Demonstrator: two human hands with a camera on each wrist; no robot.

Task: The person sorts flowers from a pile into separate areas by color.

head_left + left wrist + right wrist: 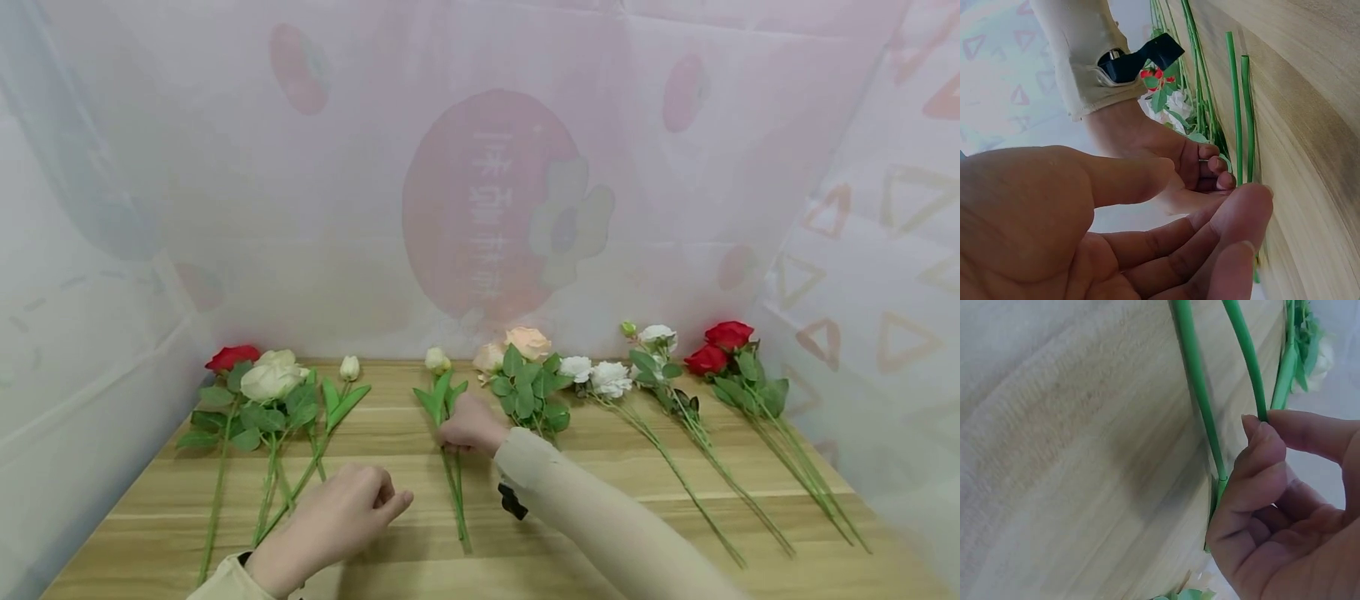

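Observation:
In the head view my right hand [472, 423] is at the middle of the table, over the stems of white tulips [437, 360] with green leaves. The right wrist view shows thumb and forefinger pinching one green tulip stem [1249, 356]; a second stem [1196, 378] lies beside it on the wood. My left hand [341, 510] hovers nearer the front, left of those stems, its fingers loosely bent and holding nothing. Another white tulip [349, 368] lies on the left, its stem running down behind my left hand.
On the wooden table [525, 542], a red rose [232, 358] and white rose [273, 377] lie left. Peach roses [528, 342], white flowers [611, 379] and red roses [729, 335] lie toward the right. A printed curtain [360, 208] hangs behind.

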